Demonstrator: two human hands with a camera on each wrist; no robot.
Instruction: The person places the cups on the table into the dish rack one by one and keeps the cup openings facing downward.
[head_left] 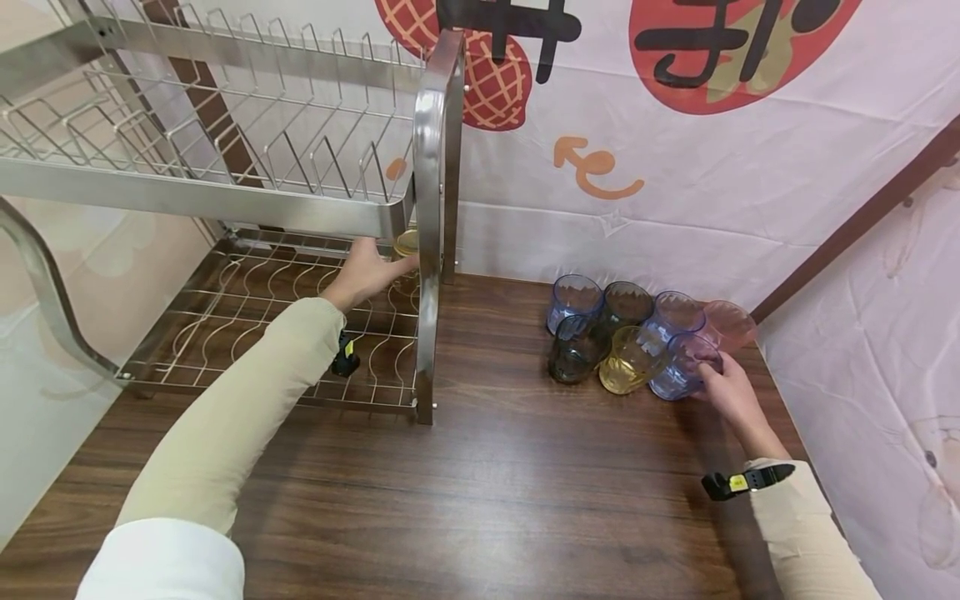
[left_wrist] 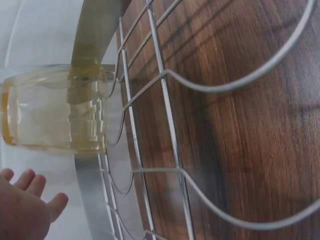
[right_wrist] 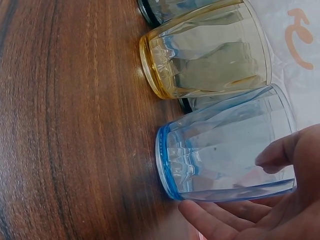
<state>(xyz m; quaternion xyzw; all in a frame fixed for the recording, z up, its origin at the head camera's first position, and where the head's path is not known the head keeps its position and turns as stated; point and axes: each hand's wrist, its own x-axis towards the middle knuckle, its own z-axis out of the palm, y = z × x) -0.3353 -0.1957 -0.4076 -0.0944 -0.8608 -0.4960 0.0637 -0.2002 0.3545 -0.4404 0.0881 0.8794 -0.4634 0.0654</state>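
Observation:
A clear yellow glass (left_wrist: 55, 110) stands upside down on the rack's lower wire shelf (left_wrist: 172, 125). My left hand (head_left: 367, 275) reaches under the upper tier beside it. In the left wrist view the fingers (left_wrist: 36, 185) are loosely spread, with a gap between them and the glass. On the table at right, my right hand (head_left: 729, 390) holds a blue glass (right_wrist: 220, 150) by its side, thumb on the near side and fingers along the other. That glass is upright. Next to it stands another yellow glass (right_wrist: 210, 55), also upright.
More glasses crowd behind: a dark one (head_left: 573, 354), a second dark one (head_left: 628, 302), blue ones (head_left: 573, 292) and a pink one (head_left: 731, 323). The steel dish rack (head_left: 431, 208) has an upright post between the left hand and the glasses. A printed cloth (head_left: 675, 192) hangs behind.

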